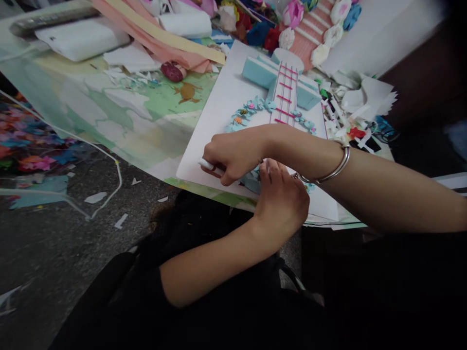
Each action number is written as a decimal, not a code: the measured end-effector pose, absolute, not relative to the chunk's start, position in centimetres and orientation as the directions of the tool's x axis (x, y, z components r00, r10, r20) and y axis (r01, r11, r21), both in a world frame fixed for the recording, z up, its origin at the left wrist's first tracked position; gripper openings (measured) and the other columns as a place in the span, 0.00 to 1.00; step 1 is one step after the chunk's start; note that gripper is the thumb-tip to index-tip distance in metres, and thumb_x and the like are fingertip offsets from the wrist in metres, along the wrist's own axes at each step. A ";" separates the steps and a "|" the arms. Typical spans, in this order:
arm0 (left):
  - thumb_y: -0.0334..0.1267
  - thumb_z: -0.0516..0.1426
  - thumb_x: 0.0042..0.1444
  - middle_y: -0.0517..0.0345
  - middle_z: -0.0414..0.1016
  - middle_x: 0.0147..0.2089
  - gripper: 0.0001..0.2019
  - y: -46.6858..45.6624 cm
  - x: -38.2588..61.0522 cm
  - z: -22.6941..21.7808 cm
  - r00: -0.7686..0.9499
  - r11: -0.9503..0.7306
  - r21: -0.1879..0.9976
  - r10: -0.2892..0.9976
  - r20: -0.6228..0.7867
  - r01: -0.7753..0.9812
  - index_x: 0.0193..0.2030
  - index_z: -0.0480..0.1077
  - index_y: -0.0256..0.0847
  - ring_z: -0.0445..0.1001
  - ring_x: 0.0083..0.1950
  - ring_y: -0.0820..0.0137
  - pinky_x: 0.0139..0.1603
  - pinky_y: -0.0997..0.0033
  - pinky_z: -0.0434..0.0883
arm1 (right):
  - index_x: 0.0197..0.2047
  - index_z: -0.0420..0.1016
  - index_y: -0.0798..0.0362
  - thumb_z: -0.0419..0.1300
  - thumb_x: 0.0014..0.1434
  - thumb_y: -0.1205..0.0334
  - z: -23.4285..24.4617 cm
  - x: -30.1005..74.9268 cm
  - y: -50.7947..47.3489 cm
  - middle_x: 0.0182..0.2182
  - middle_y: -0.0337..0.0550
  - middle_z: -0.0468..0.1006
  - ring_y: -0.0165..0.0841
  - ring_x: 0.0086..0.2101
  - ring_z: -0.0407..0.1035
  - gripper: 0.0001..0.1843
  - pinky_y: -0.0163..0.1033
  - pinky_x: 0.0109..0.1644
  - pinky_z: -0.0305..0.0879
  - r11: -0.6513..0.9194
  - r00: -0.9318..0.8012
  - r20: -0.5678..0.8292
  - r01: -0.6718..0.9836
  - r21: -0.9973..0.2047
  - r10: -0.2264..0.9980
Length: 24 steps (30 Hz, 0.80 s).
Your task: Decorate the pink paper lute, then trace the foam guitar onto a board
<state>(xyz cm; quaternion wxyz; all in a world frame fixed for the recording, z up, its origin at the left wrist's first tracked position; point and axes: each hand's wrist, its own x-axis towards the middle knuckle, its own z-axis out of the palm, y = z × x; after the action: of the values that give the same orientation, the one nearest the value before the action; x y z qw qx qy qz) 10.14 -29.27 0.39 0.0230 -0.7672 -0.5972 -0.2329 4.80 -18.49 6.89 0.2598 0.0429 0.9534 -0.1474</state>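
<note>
My right hand reaches in from the right, a silver bangle on its wrist. Its fingers are closed round a white pen-like stick, whose far end is hidden. Below that wrist, my left hand lies over the lower part of the white board, its fingers stretched and slightly apart, the tips partly covered. On this board are a ring of pale blue paper flowers, light blue blocks and a white strip with dark lengthwise lines and pink crossbars. Both hands cover much of the ring.
A green and white cloth covers the table. White rolls, peach paper strips and a dark red object lie at the left. Paper scraps crowd the right. Colourful flowers and scraps are on the floor side.
</note>
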 end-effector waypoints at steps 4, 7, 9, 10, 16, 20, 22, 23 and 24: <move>0.29 0.44 0.60 0.29 0.73 0.48 0.19 -29.2 10.2 0.3 0.170 -0.281 0.240 0.901 0.400 0.929 0.47 0.73 0.23 0.67 0.55 0.46 0.59 0.41 0.54 | 0.28 0.72 0.58 0.61 0.48 0.69 6.8 4.8 -18.6 0.22 0.36 0.70 0.27 0.26 0.61 0.02 0.34 0.29 0.51 0.951 -0.860 -0.509 0.179 -0.254 0.026; 0.29 0.45 0.60 0.27 0.72 0.49 0.19 -29.1 10.2 0.2 0.164 -0.281 0.249 0.900 0.405 0.927 0.47 0.73 0.22 0.67 0.55 0.45 0.60 0.41 0.53 | 0.28 0.71 0.58 0.61 0.47 0.69 6.6 4.9 -18.5 0.21 0.36 0.68 0.27 0.25 0.62 0.02 0.34 0.29 0.50 0.946 -0.865 -0.501 0.162 -0.280 0.001; 0.29 0.45 0.59 0.27 0.72 0.50 0.19 -29.1 10.3 0.1 0.170 -0.287 0.260 0.903 0.394 0.922 0.48 0.73 0.22 0.66 0.55 0.45 0.60 0.40 0.52 | 0.29 0.72 0.58 0.60 0.48 0.68 6.6 4.8 -18.4 0.22 0.37 0.69 0.29 0.27 0.63 0.03 0.35 0.30 0.51 0.944 -0.866 -0.500 0.165 -0.284 0.001; 0.28 0.45 0.59 0.26 0.72 0.50 0.19 -29.1 10.3 0.1 0.171 -0.287 0.263 0.905 0.390 0.921 0.49 0.72 0.21 0.66 0.56 0.45 0.60 0.40 0.52 | 0.30 0.72 0.58 0.60 0.48 0.68 6.6 4.8 -18.4 0.23 0.38 0.70 0.30 0.28 0.64 0.03 0.35 0.30 0.52 0.944 -0.865 -0.502 0.175 -0.281 0.011; 0.28 0.46 0.58 0.24 0.68 0.54 0.19 -29.2 10.4 0.1 0.165 -0.280 0.278 0.913 0.374 0.919 0.51 0.69 0.18 0.63 0.59 0.45 0.62 0.40 0.49 | 0.31 0.72 0.57 0.60 0.50 0.68 7.0 4.4 -18.4 0.25 0.38 0.70 0.30 0.30 0.64 0.03 0.36 0.33 0.53 0.938 -0.865 -0.499 0.222 -0.268 0.062; 0.28 0.46 0.58 0.24 0.69 0.53 0.19 -29.2 10.4 0.2 0.170 -0.284 0.287 0.916 0.363 0.915 0.50 0.69 0.18 0.64 0.59 0.44 0.62 0.39 0.49 | 0.31 0.71 0.57 0.60 0.51 0.69 7.3 4.1 -18.3 0.24 0.37 0.70 0.30 0.29 0.64 0.02 0.36 0.33 0.52 0.942 -0.866 -0.495 0.222 -0.254 0.070; 0.28 0.46 0.58 0.25 0.70 0.51 0.19 -29.2 10.3 0.3 0.177 -0.291 0.287 0.914 0.365 0.913 0.49 0.69 0.17 0.65 0.58 0.44 0.62 0.39 0.50 | 0.31 0.71 0.58 0.61 0.51 0.69 7.2 4.1 -18.2 0.24 0.37 0.70 0.30 0.29 0.63 0.02 0.36 0.33 0.51 0.942 -0.869 -0.490 0.213 -0.258 0.063; 0.28 0.46 0.58 0.25 0.70 0.51 0.18 -29.2 10.3 0.3 0.178 -0.293 0.287 0.913 0.368 0.912 0.49 0.69 0.18 0.65 0.58 0.44 0.61 0.39 0.50 | 0.31 0.71 0.58 0.61 0.51 0.69 7.2 4.1 -18.2 0.24 0.37 0.70 0.29 0.29 0.63 0.02 0.36 0.33 0.51 0.942 -0.875 -0.481 0.209 -0.261 0.061; 0.28 0.46 0.58 0.25 0.70 0.51 0.18 -29.2 10.2 0.3 0.178 -0.294 0.286 0.911 0.371 0.912 0.49 0.69 0.18 0.64 0.58 0.44 0.61 0.39 0.50 | 0.31 0.70 0.58 0.61 0.51 0.69 7.1 4.1 -18.1 0.24 0.37 0.70 0.29 0.29 0.63 0.02 0.36 0.33 0.51 0.943 -0.880 -0.471 0.205 -0.263 0.060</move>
<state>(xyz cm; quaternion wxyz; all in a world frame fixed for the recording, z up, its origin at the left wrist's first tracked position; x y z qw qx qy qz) 10.22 -29.18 0.30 0.0004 -0.7673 -0.5940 -0.2415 4.14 -18.09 7.13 0.2348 0.0691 0.9572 -0.1544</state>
